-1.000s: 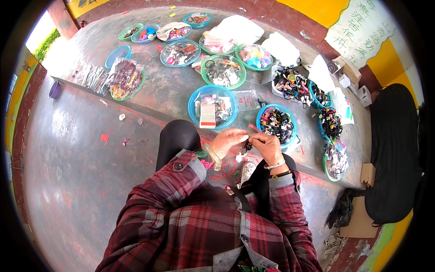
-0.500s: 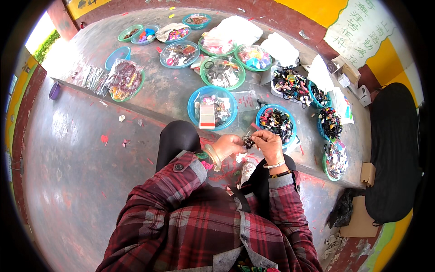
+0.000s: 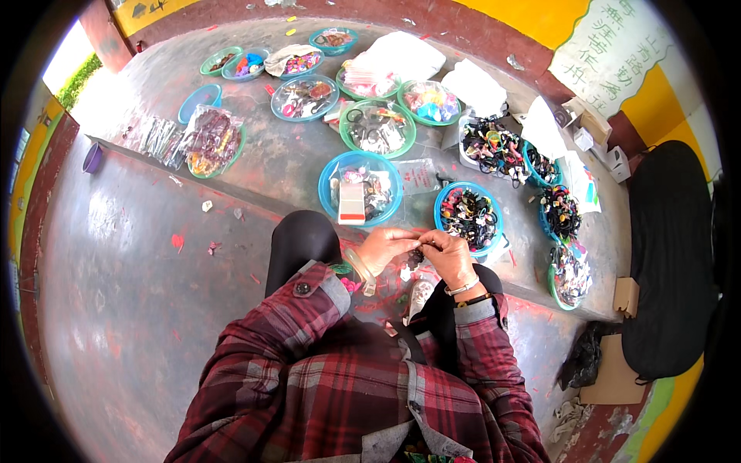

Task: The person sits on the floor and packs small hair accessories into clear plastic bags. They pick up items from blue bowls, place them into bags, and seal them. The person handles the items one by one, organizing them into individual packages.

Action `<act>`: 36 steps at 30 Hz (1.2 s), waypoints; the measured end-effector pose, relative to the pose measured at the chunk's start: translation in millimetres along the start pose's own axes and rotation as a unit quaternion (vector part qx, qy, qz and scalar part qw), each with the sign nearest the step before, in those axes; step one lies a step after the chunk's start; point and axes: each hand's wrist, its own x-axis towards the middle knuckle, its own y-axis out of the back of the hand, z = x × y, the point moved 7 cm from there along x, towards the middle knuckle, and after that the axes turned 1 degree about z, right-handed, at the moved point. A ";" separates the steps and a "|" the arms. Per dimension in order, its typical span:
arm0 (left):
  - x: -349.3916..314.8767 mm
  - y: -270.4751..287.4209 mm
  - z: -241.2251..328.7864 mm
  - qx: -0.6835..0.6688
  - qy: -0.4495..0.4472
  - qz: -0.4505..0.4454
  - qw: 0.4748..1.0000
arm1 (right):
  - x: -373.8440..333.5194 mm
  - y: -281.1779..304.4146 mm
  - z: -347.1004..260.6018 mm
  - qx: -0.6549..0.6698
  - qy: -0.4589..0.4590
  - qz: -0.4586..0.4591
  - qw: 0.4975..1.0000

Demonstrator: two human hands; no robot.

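My left hand point(image 3: 384, 250) and my right hand point(image 3: 451, 261) meet above my lap, fingertips pinched close together. Between them is a small dark bunch that looks like a black hair tie point(image 3: 417, 255); the fingers hide most of it. Just beyond my right hand, a blue basin point(image 3: 501, 218) holds many black hair ties with coloured ornaments. Ahead of my left hand, another blue basin point(image 3: 325, 176) contains small bagged pieces, with a white and red box point(image 3: 352, 203) lying on top.
Green basins point(image 3: 414, 137) and other bowls of small goods cover the raised concrete ledge point(image 3: 285, 166). A white tub of hair ties point(image 3: 494, 150) stands at the right, near white bags point(image 3: 476, 85). A long black case point(image 3: 671, 262) lies far right. A purple bowl point(image 3: 93, 158) is at left.
Both hands have dipped slightly toward me and drawn closer together. The dark piece now hangs lower, beneath the fingertips, and its loop shows less.
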 end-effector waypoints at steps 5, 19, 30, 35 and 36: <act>-6.7 -1.1 -3.0 -0.107 0.081 0.038 0.990 | 0.1 5.3 3.7 0.008 -0.082 0.030 0.996; -1.4 6.4 0.5 -0.204 0.034 0.030 0.978 | 3.0 3.1 11.0 0.231 -0.118 0.018 0.966; -4.1 5.1 7.9 -0.206 0.029 0.035 0.978 | 4.0 4.6 25.8 0.198 -0.158 0.008 0.967; -3.0 8.7 2.0 -0.143 -0.009 0.071 0.987 | 3.7 21.7 -4.6 -0.069 -0.017 0.138 0.988; -2.4 9.6 0.4 -0.138 -0.009 0.075 0.988 | 0.9 28.0 -22.0 -0.172 0.038 0.204 0.963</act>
